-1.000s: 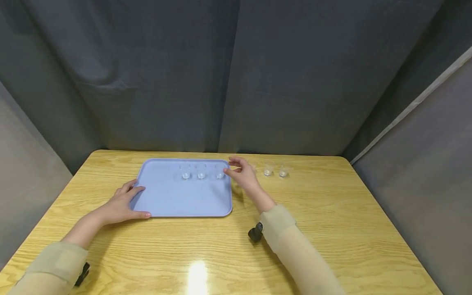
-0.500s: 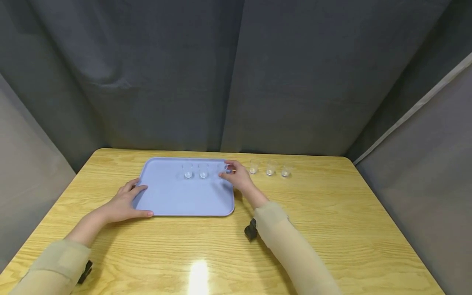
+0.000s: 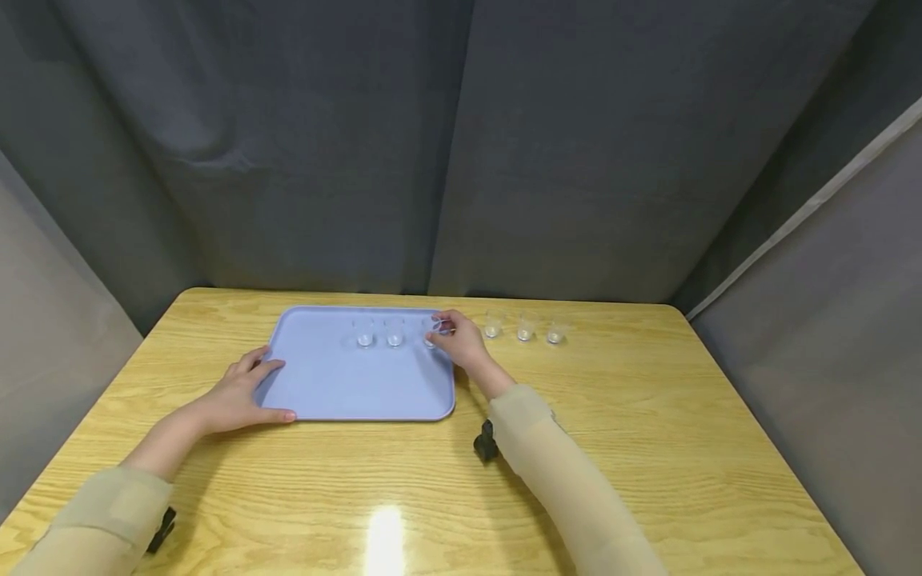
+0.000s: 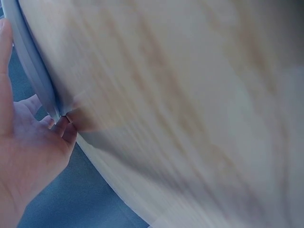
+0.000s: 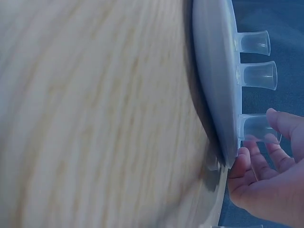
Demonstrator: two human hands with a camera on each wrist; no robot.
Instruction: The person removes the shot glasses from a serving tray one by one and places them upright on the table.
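A pale blue tray (image 3: 353,388) lies on the table, with three small clear cups upright in a row near its far side. My left hand (image 3: 234,400) grips the tray's near left corner, the thumb along the front edge and the fingers at the left side. In the left wrist view, curled fingertips (image 4: 69,128) meet the tray's edge. At the right end of the row, my right hand (image 3: 463,342) pinches a clear cup (image 5: 254,127), thumb at its rim and fingers on the other side. Beside it stand the middle cup (image 5: 259,75) and left cup (image 5: 254,42).
Right of the tray, three more clear cups stand on the wooden table (image 3: 648,448): a near one (image 3: 493,326), a middle one (image 3: 526,330) and a far right one (image 3: 555,333). Grey curtains (image 3: 324,160) hang behind the table and along both sides.
My right hand has moved left over the tray's edge and its fingers have closed round the right-hand cup. The cup beside the tray it was hiding now shows. My left hand stays put.
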